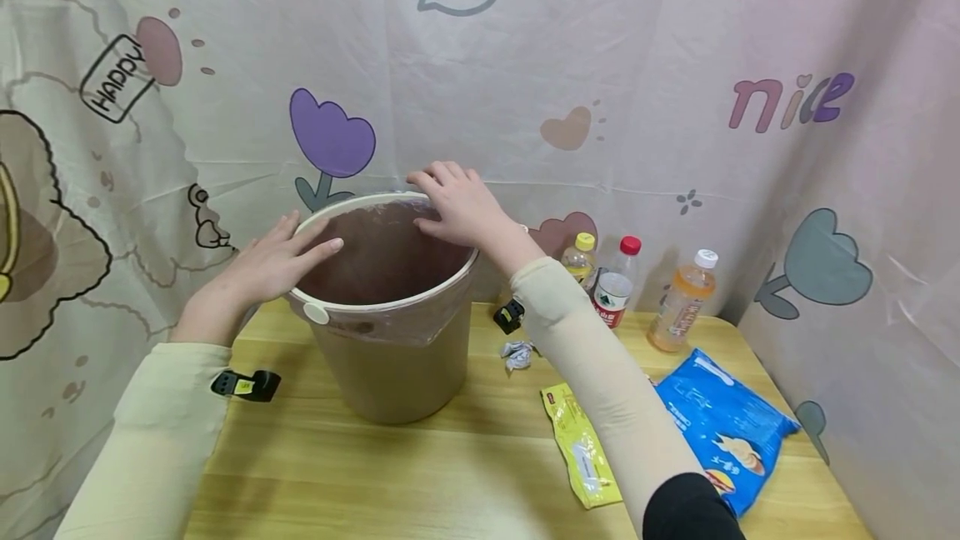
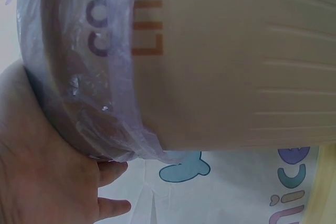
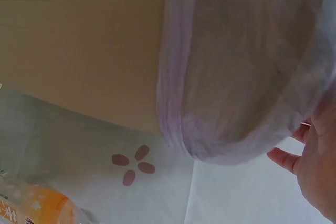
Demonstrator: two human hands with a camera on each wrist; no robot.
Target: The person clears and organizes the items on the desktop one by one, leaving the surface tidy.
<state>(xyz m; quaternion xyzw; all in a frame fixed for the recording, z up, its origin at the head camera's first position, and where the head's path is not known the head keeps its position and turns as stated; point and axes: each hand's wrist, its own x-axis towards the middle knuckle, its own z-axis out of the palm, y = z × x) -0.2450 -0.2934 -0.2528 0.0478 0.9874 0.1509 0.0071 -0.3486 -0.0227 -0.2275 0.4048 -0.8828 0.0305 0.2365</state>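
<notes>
A brown trash bin (image 1: 393, 377) with a pale rim stands upright on the table, lined with a thin see-through plastic bag (image 1: 420, 327). The bag's edge is folded over the rim and hangs down outside, as the left wrist view shows. My left hand (image 1: 262, 273) lies at the left side of the rim, its fingers fairly straight and its thumb over the opening. At the back right, my right hand (image 1: 465, 211) is over the rim with loosely bent fingers. In the right wrist view, its fingertips (image 3: 283, 158) are beside the bag-covered rim.
Right of the bin lie a crumpled paper (image 1: 517, 354), a yellow wrapper (image 1: 581, 448) and a blue snack bag (image 1: 727, 423). Behind them stand a yellow-capped bottle (image 1: 579, 257), a red-capped bottle (image 1: 615, 286) and an orange drink bottle (image 1: 681, 307). A printed curtain (image 1: 480, 90) hangs close behind the table.
</notes>
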